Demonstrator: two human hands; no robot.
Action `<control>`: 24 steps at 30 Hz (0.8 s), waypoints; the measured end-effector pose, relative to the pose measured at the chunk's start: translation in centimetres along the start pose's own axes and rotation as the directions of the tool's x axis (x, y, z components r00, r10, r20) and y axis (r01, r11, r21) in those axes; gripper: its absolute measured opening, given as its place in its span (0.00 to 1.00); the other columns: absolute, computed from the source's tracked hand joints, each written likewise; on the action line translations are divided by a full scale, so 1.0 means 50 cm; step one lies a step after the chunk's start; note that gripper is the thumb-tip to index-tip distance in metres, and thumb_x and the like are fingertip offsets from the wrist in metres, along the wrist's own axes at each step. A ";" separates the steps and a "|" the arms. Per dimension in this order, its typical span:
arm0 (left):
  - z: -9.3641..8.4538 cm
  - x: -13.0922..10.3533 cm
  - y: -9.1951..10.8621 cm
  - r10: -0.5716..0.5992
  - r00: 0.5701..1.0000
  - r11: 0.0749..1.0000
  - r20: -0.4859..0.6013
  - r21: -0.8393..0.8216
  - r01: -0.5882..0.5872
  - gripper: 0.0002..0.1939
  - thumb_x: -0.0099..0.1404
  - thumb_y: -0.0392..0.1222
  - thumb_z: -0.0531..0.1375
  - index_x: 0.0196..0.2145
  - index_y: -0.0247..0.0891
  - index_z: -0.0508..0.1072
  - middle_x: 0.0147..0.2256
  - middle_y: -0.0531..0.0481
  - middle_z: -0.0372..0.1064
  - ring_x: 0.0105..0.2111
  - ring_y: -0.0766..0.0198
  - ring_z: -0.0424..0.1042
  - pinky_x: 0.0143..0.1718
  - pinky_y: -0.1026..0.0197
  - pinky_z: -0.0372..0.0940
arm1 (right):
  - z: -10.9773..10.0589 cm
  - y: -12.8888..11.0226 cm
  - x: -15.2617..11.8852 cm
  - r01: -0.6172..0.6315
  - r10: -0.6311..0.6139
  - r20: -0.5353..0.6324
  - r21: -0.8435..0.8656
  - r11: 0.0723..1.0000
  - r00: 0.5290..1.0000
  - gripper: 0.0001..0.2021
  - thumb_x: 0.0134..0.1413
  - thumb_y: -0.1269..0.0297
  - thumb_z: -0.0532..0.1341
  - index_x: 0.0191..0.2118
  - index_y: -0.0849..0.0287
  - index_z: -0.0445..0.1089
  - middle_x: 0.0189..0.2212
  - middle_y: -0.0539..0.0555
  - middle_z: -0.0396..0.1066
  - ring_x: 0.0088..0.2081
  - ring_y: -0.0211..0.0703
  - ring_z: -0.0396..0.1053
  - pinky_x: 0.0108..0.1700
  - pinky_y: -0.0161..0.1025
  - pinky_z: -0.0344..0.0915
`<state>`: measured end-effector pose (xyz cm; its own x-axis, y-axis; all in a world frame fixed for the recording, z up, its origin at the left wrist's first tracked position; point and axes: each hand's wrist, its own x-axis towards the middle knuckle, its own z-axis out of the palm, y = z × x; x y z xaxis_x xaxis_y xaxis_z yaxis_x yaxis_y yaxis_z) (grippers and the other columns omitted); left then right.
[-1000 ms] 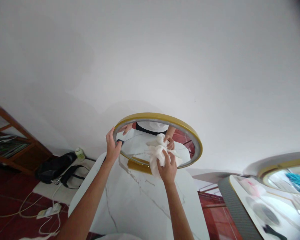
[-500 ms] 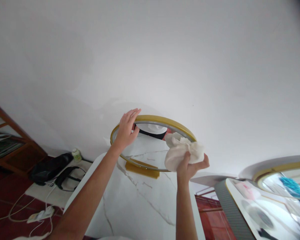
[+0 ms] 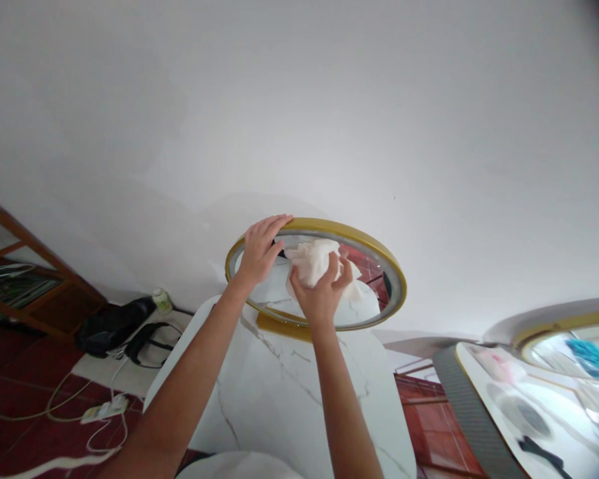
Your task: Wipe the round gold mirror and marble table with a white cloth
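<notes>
A round mirror with a gold frame [image 3: 352, 233] stands on a gold base [image 3: 282, 326] on a white marble-patterned table [image 3: 289, 392], close to the wall. My left hand [image 3: 262, 253] lies on the upper left part of the frame, its fingers stretched over the rim. In my right hand [image 3: 324, 293] is a crumpled white cloth [image 3: 314, 259], pressed against the middle of the mirror glass. The fingers are bent round the cloth, and part of it hangs out to the right.
A second gold-framed mirror [image 3: 574, 319] and a white-topped cabinet [image 3: 484, 392] stand at the right. At the left are a wooden shelf [image 3: 54, 266], a black bag [image 3: 112, 326], a green-white bottle [image 3: 162, 301] and a power strip [image 3: 104, 408] with cables on the red floor.
My right hand has moved left with the cloth, from the mirror's right edge to its middle. The mirror's face is tilted more upright in view, and my left hand stays at its rim.
</notes>
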<state>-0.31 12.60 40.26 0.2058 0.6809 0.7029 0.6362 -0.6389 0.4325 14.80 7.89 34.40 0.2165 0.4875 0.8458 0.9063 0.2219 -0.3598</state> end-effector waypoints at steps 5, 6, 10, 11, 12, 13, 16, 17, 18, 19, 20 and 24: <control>0.008 -0.001 -0.003 -0.006 1.000 0.999 -0.016 0.041 0.007 0.23 0.70 0.42 0.41 0.60 0.45 0.58 0.59 0.52 0.58 0.57 0.62 0.55 0.58 0.56 0.47 | 0.052 -0.056 -0.009 0.212 -0.208 0.114 -0.022 0.977 0.971 0.31 0.55 0.57 0.57 0.62 0.63 0.52 0.53 0.66 0.54 0.55 0.59 0.52 0.53 0.62 0.58; 0.009 -0.002 -0.004 -0.006 1.000 0.999 -0.020 0.046 0.007 0.23 0.70 0.41 0.40 0.60 0.45 0.58 0.58 0.52 0.58 0.57 0.62 0.55 0.58 0.56 0.47 | 0.056 -0.059 -0.010 0.245 -0.239 0.140 -0.026 0.969 0.961 0.30 0.56 0.58 0.56 0.62 0.63 0.52 0.52 0.66 0.55 0.54 0.59 0.52 0.52 0.62 0.58; 0.013 0.000 -0.005 0.006 1.000 0.999 -0.020 0.043 -0.005 0.23 0.71 0.43 0.39 0.59 0.44 0.58 0.58 0.51 0.59 0.57 0.62 0.56 0.58 0.56 0.47 | 0.055 -0.044 -0.009 0.303 -0.285 0.178 -0.084 0.949 0.942 0.29 0.56 0.58 0.57 0.61 0.62 0.54 0.52 0.64 0.58 0.53 0.58 0.54 0.51 0.57 0.59; 0.013 0.000 -0.005 0.011 1.000 0.999 -0.016 0.043 -0.010 0.23 0.71 0.43 0.39 0.59 0.44 0.58 0.58 0.51 0.59 0.57 0.62 0.56 0.58 0.56 0.47 | 0.051 -0.037 -0.008 0.307 -0.286 0.180 -0.100 0.947 0.941 0.29 0.56 0.58 0.57 0.61 0.61 0.55 0.52 0.63 0.59 0.52 0.57 0.55 0.51 0.56 0.59; 0.013 0.001 -0.005 0.015 1.000 0.999 -0.012 0.041 -0.015 0.23 0.71 0.44 0.39 0.59 0.44 0.58 0.58 0.51 0.59 0.57 0.62 0.56 0.58 0.56 0.48 | 0.046 -0.028 -0.006 0.308 -0.285 0.180 -0.114 0.945 0.941 0.29 0.55 0.58 0.57 0.61 0.61 0.55 0.52 0.63 0.59 0.52 0.57 0.56 0.51 0.56 0.59; 0.014 0.001 -0.005 0.019 1.000 0.999 -0.011 0.039 -0.018 0.22 0.71 0.45 0.39 0.59 0.44 0.58 0.58 0.50 0.59 0.57 0.61 0.56 0.58 0.56 0.48 | 0.041 -0.019 -0.005 0.304 -0.280 0.177 -0.126 0.944 0.943 0.29 0.55 0.58 0.57 0.61 0.61 0.55 0.51 0.63 0.60 0.52 0.57 0.56 0.51 0.56 0.59; 0.017 0.002 -0.004 0.020 0.999 1.000 -0.027 0.024 -0.019 0.22 0.72 0.47 0.39 0.59 0.45 0.59 0.57 0.50 0.60 0.56 0.61 0.57 0.57 0.56 0.48 | 0.022 0.013 -0.002 0.283 -0.264 0.129 -0.162 0.945 0.956 0.29 0.55 0.58 0.58 0.60 0.62 0.56 0.50 0.64 0.61 0.51 0.56 0.58 0.51 0.54 0.60; 0.018 0.002 -0.004 0.016 0.999 1.000 -0.035 0.021 -0.016 0.22 0.72 0.48 0.39 0.58 0.45 0.59 0.57 0.50 0.60 0.56 0.61 0.57 0.57 0.55 0.48 | 0.016 0.026 -0.001 0.273 -0.257 0.105 -0.176 0.946 0.961 0.28 0.55 0.57 0.58 0.60 0.62 0.56 0.50 0.64 0.61 0.50 0.55 0.59 0.50 0.53 0.61; 0.019 0.003 -0.004 0.012 0.999 1.000 -0.041 0.021 -0.011 0.23 0.72 0.48 0.38 0.58 0.45 0.60 0.57 0.50 0.60 0.56 0.61 0.57 0.57 0.55 0.48 | 0.009 0.041 -0.001 0.263 -0.252 0.081 -0.191 0.946 0.964 0.28 0.55 0.56 0.58 0.59 0.62 0.57 0.50 0.64 0.61 0.50 0.55 0.60 0.50 0.53 0.61; 0.020 0.003 -0.005 0.007 0.999 1.000 -0.044 0.026 -0.006 0.23 0.72 0.49 0.38 0.58 0.45 0.60 0.57 0.50 0.60 0.56 0.61 0.57 0.57 0.55 0.48 | 0.002 0.057 -0.001 0.251 -0.244 0.058 -0.207 0.946 0.968 0.28 0.55 0.56 0.58 0.59 0.62 0.57 0.49 0.64 0.62 0.50 0.55 0.60 0.49 0.52 0.62; 0.022 0.004 -0.005 0.002 0.999 0.999 -0.043 0.033 -0.001 0.23 0.72 0.49 0.38 0.58 0.45 0.60 0.57 0.50 0.60 0.56 0.61 0.57 0.57 0.55 0.48 | -0.004 0.073 -0.002 0.237 -0.235 0.036 -0.223 0.945 0.971 0.27 0.55 0.56 0.58 0.58 0.62 0.57 0.49 0.64 0.62 0.50 0.54 0.61 0.49 0.52 0.63; 0.026 0.006 -0.004 -0.007 0.999 0.998 -0.043 0.063 0.010 0.23 0.72 0.49 0.38 0.58 0.45 0.60 0.56 0.49 0.61 0.56 0.60 0.58 0.56 0.55 0.49 | -0.028 0.143 -0.011 0.167 -0.187 -0.056 -0.258 0.952 0.981 0.27 0.53 0.56 0.60 0.56 0.62 0.57 0.48 0.64 0.61 0.50 0.54 0.62 0.48 0.52 0.65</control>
<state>0.60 13.42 39.65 0.1692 0.6695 0.7233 0.6838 -0.6082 0.4030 21.67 8.01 31.93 0.0629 0.3889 0.9191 0.9922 0.0748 -0.0995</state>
